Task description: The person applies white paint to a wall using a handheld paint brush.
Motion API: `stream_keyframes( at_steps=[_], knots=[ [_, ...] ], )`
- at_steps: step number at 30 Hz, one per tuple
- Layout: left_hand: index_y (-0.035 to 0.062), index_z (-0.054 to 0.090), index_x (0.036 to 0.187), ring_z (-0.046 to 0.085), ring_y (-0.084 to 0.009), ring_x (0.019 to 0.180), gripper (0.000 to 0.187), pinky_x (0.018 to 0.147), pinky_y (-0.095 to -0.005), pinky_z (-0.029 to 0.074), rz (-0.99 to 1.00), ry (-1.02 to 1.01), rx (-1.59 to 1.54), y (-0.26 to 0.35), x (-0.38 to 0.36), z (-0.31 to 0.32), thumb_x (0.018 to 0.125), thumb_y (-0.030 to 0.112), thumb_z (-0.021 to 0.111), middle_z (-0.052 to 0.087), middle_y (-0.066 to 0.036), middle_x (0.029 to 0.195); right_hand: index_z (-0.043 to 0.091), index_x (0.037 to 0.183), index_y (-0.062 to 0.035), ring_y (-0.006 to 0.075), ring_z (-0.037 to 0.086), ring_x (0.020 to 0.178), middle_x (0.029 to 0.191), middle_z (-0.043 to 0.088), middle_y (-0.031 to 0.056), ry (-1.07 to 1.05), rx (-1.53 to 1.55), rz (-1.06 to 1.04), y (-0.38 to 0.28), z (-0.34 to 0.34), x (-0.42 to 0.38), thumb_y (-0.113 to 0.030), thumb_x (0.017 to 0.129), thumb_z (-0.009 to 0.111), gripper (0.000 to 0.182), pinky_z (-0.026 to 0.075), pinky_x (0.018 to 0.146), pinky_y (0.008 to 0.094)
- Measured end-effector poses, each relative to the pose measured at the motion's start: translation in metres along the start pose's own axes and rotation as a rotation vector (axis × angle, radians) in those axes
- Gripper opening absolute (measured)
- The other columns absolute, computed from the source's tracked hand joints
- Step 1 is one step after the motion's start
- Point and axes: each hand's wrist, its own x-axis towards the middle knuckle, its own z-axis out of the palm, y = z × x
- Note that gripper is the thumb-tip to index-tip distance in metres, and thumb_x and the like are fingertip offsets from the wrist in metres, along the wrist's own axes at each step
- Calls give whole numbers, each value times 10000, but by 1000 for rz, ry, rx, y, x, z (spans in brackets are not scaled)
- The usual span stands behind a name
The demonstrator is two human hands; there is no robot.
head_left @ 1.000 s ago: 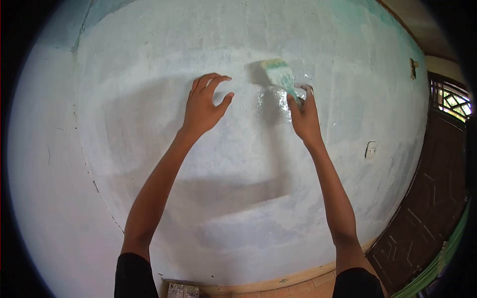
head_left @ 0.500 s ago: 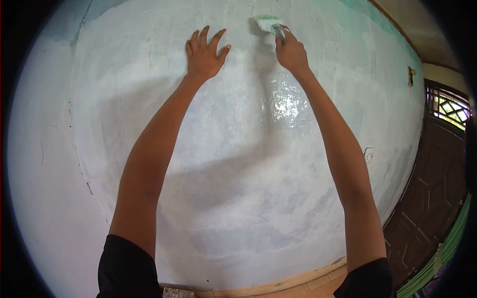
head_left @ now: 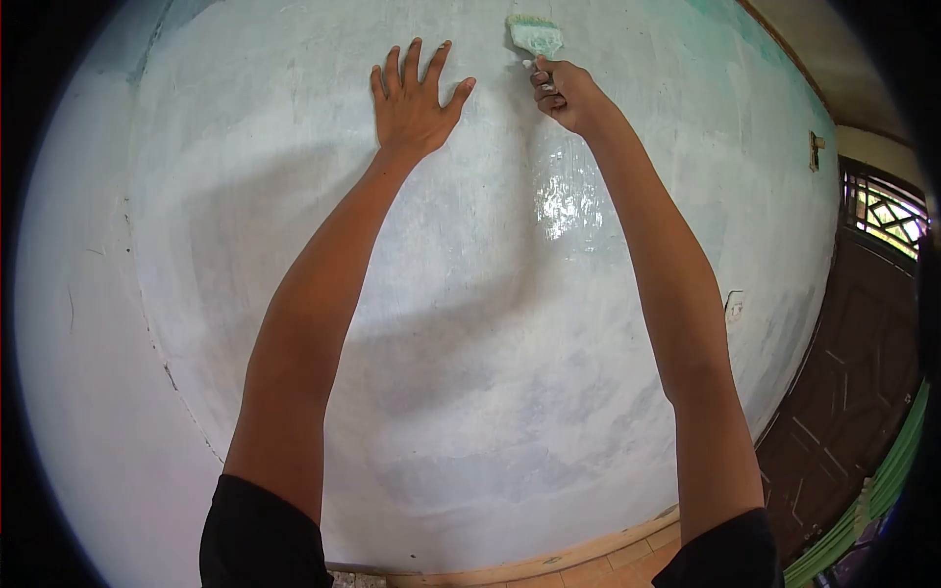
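My right hand (head_left: 567, 94) is closed around the handle of a paintbrush (head_left: 536, 37). The brush is wide, coated in white and pale green, and its bristles point up against the wall (head_left: 461, 343). To its left, my left hand (head_left: 417, 106) lies on the wall with the fingers spread, holding nothing. The wall is patchy white over pale green, and a wet patch (head_left: 569, 201) shines below my right hand.
A brown door (head_left: 833, 382) with a barred window (head_left: 887, 216) above stands at the right. A white wall socket (head_left: 734, 306) and a brass-coloured fitting (head_left: 816, 150) sit on the wall. Green cloth (head_left: 872, 519) hangs at the lower right, near the tiled floor (head_left: 598, 570).
My right wrist has turned, so the bristles now point more upward and the curled fingers show. My left fingers have spread wider, with the hand slightly to the right.
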Motion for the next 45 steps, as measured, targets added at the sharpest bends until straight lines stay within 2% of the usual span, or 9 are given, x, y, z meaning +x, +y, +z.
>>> stream_keyframes(
  at_steps=[9, 15, 16, 17, 25, 32, 37, 41, 45],
  knots=[
    [284, 306, 1483, 98, -318, 1449, 707, 1166, -540, 44, 5, -48, -34, -2, 1, 0, 906, 693, 325, 225, -76, 1557, 465, 913, -80, 63, 319, 522, 686, 405, -15, 98, -3, 79, 57, 9, -89, -246, 1005, 493, 193, 232, 394, 197],
    [296, 294, 1486, 150, -329, 1443, 679, 1163, -525, 97, 3, -65, -41, -3, 2, -2, 916, 658, 367, 237, -91, 1554, 464, 911, -63, 88, 393, 573, 716, 446, 20, 207, -20, -58, 17, 17, -72, -286, 999, 509, 243, 348, 453, 202],
    [296, 306, 1481, 163, -333, 1438, 670, 1160, -527, 108, 10, -66, -52, -4, 3, -2, 917, 650, 374, 247, -94, 1550, 550, 1071, -4, 101, 401, 556, 776, 498, 52, 155, -90, -77, 6, 10, -52, -332, 1020, 444, 348, 340, 446, 231],
    [295, 318, 1476, 175, -338, 1433, 661, 1157, -529, 119, 16, -69, -63, -5, 4, -4, 917, 642, 381, 256, -97, 1545, 538, 1032, 0, 84, 344, 514, 739, 472, 40, 146, -52, -61, -7, 12, -38, -302, 1024, 432, 320, 258, 391, 208],
    [303, 424, 1418, 372, -333, 1312, 542, 1085, -551, 268, 107, -160, 50, -16, 21, -24, 929, 536, 443, 411, -84, 1439, 450, 944, -55, 63, 356, 519, 721, 447, 22, 211, -115, 15, 21, 18, -46, -306, 1018, 452, 262, 250, 373, 193],
    [294, 482, 1368, 448, -322, 1226, 434, 1037, -519, 390, 358, -134, 96, -46, 45, -29, 942, 373, 515, 500, -76, 1291, 506, 1201, -61, 55, 388, 552, 718, 541, 9, 264, -748, -79, 38, 11, -124, -372, 967, 543, 391, 355, 495, 232],
    [294, 514, 1335, 446, -337, 1239, 406, 979, -490, 476, 375, -245, 26, -49, 60, -31, 933, 343, 542, 498, -65, 1296, 567, 1140, -93, 225, 677, 878, 878, 708, 110, 407, -1128, -452, -6, -4, -94, -291, 902, 597, 312, 482, 820, 354],
    [269, 524, 1308, 482, -350, 1185, 507, 883, -495, 498, 379, -479, -20, -51, 89, -42, 827, 303, 681, 491, -114, 1288, 606, 1126, -107, 362, 651, 950, 956, 684, 183, 478, -1558, -604, -46, 5, -64, -305, 898, 538, 310, 504, 844, 447],
    [242, 550, 1272, 518, -355, 1107, 585, 833, -482, 505, 341, -473, 4, -39, 99, -52, 738, 269, 787, 497, -131, 1262, 618, 1204, -152, 376, 664, 809, 858, 686, 187, 524, -1796, -702, -54, 3, -28, -309, 928, 526, 331, 535, 773, 444]
  ],
)
